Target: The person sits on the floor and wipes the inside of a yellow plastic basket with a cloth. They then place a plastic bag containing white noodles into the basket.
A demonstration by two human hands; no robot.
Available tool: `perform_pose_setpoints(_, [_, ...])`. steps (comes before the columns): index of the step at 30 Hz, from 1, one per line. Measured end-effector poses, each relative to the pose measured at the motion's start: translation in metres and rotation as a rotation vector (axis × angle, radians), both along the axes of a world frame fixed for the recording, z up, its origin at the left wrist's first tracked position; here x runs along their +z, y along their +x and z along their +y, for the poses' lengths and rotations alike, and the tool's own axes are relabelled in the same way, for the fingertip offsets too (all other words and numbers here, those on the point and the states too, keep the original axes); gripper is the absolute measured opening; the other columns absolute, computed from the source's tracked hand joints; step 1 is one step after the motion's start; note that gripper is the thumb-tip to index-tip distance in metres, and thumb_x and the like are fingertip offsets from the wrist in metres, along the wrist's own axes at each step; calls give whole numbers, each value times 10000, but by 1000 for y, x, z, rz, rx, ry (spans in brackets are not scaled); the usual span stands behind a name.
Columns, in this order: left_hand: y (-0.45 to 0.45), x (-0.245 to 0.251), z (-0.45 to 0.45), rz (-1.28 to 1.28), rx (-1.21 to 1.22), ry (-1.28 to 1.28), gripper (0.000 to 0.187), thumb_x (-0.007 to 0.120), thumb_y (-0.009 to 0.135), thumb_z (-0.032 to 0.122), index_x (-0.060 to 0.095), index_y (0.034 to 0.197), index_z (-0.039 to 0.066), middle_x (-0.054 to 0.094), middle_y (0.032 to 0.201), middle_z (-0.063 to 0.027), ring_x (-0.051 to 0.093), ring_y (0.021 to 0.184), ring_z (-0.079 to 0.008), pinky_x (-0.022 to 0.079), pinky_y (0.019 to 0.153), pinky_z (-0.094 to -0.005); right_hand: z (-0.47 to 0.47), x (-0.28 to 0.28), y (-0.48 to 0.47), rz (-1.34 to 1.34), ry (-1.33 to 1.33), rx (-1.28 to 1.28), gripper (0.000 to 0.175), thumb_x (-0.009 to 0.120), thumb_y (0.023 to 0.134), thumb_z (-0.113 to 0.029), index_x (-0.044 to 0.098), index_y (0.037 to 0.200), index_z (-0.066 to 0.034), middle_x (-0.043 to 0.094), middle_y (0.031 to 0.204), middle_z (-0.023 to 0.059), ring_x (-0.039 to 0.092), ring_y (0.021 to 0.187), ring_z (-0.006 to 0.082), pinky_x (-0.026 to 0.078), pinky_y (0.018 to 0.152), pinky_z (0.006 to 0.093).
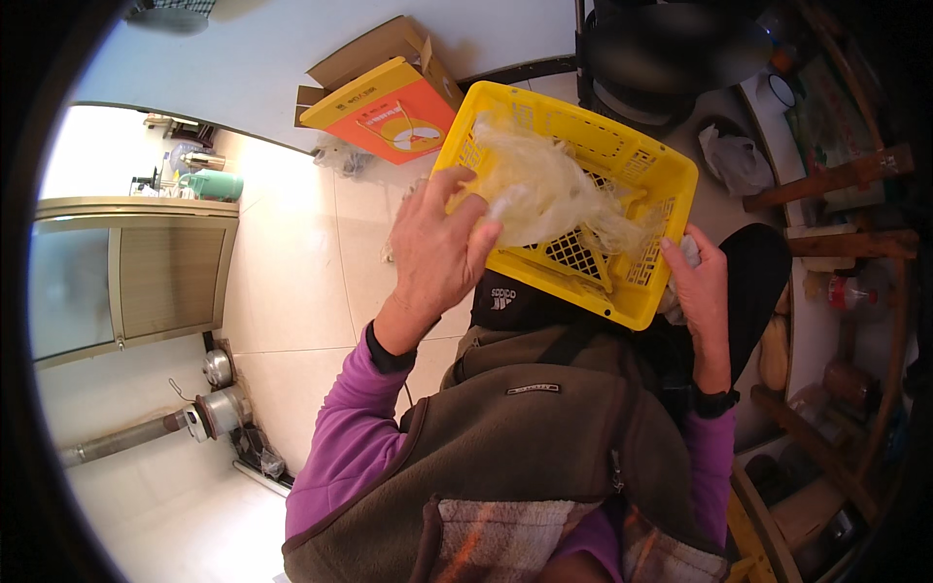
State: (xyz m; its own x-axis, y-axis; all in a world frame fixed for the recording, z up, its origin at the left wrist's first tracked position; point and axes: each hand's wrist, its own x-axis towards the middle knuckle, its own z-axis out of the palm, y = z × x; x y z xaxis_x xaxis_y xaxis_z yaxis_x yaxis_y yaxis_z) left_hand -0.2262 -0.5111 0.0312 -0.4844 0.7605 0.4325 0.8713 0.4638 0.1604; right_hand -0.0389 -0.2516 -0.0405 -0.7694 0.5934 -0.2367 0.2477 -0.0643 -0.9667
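Note:
A yellow plastic basket (583, 116) with latticed sides and base rests tilted over the person's lap. Crumpled translucent plastic bags (539, 189) lie inside it. My left hand (444, 240) is at the basket's left side, fingers bent and spread beside the bags; whether its fingertips touch the bags or the rim is unclear. My right hand (700, 291) grips the basket's right rim, thumb on top, with a pale crumpled thing (674, 302) beside or under the fingers.
An open cardboard box (364, 62) and an orange-yellow gift bag (401, 124) stand beyond the basket. A dark round pan-like object (678, 47) is at upper right. Wooden shelving (853, 244) runs along the right. A low cabinet (171, 270) and a metal stovepipe (131, 437) are at left.

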Motion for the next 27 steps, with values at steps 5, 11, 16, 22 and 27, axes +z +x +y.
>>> perform_pose_setpoints(5, [-11, 13, 19, -31, 110, 138, 293, 774, 812, 185, 667, 1057, 65, 599, 1239, -133, 552, 1143, -355, 464, 922, -451, 0, 2, 0, 12, 13, 14, 320, 688, 938, -134, 653, 1184, 67, 706, 954, 36, 604, 834, 62, 509, 765, 250])
perform_pose_setpoints(11, [-8, 16, 33, -284, -284, -165, 364, 734, 809, 74, 662, 1165, 92, 621, 1209, -127, 621, 1041, -341, 531, 797, -415, -3, 4, -1, 10, 60, 16, 319, 684, 928, -151, 647, 1158, 68, 704, 936, 41, 592, 826, 60, 503, 758, 260])
perform_pose_setpoints(16, [-4, -4, 48, -447, -447, -609, 331, 672, 833, 24, 652, 1161, 64, 648, 1000, -125, 665, 911, -329, 533, 701, -418, -6, 7, -1, 59, 94, 12, 325, 690, 921, -146, 649, 1164, 65, 708, 941, 49, 594, 837, 63, 506, 767, 264])
perform_pose_setpoints(22, [-10, 6, 45, -486, -532, -692, 428, 693, 814, 16, 627, 1234, 66, 648, 1079, -141, 631, 1008, -382, 518, 834, -448, -6, 6, 5, 85, 172, 13, 359, 702, 909, -135, 646, 1201, 65, 716, 965, 55, 605, 856, 67, 518, 793, 268])
perform_pose_setpoints(27, [-21, 24, 22, -517, -485, -270, 525, 761, 818, 99, 604, 1318, 70, 630, 1225, -142, 597, 1151, -323, 494, 942, -431, -5, 2, 7, 74, 77, -8, 355, 707, 915, -132, 654, 1210, 59, 714, 990, 43, 610, 861, 67, 522, 786, 265])
